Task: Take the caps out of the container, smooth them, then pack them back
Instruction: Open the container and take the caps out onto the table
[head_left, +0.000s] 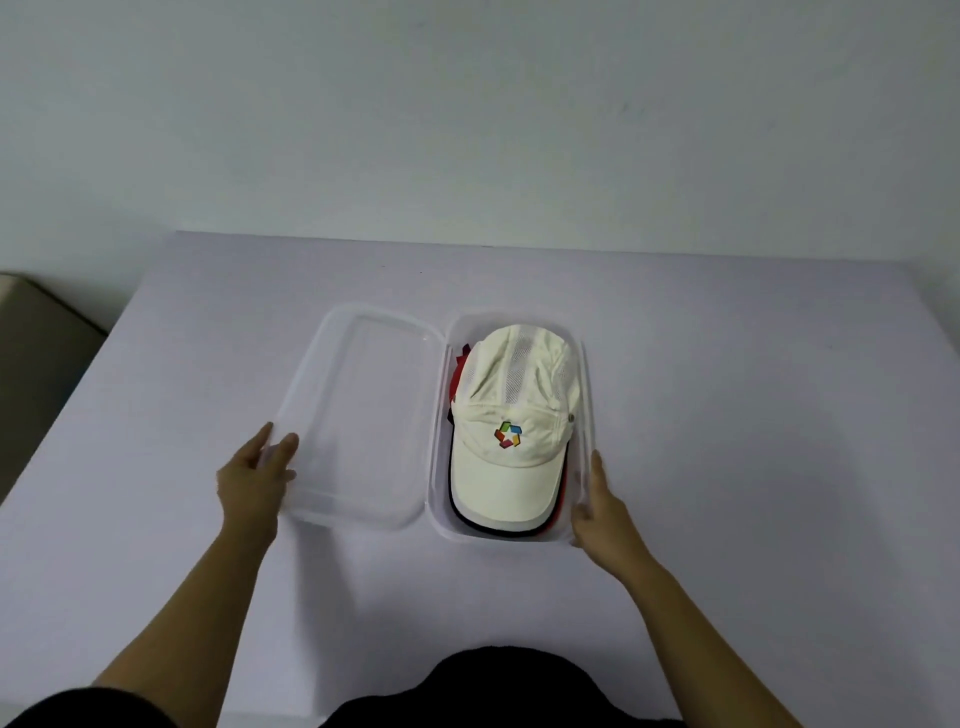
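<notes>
While the clear container (583, 374) sits open on the table (727, 415), lid (363, 415) flat just left of it, a white cap (511, 410) tops the stacked caps (460, 376) inside; the left hand (254, 478) rests straight-fingered on the lid's near rim, the right hand (597, 509) presses flat against the container's right wall

The cream-white fabric cap (511, 400) carried paler mesh stripes and a front logo (508, 434) in red, green, blue, yellow and orange. A red fabric cap (458, 379) and a black brim edge (488, 529) showed beneath it. The clear plastic container (439, 514) and lid (363, 410) were colourless; the tabletop (727, 415) was pale lilac.
</notes>
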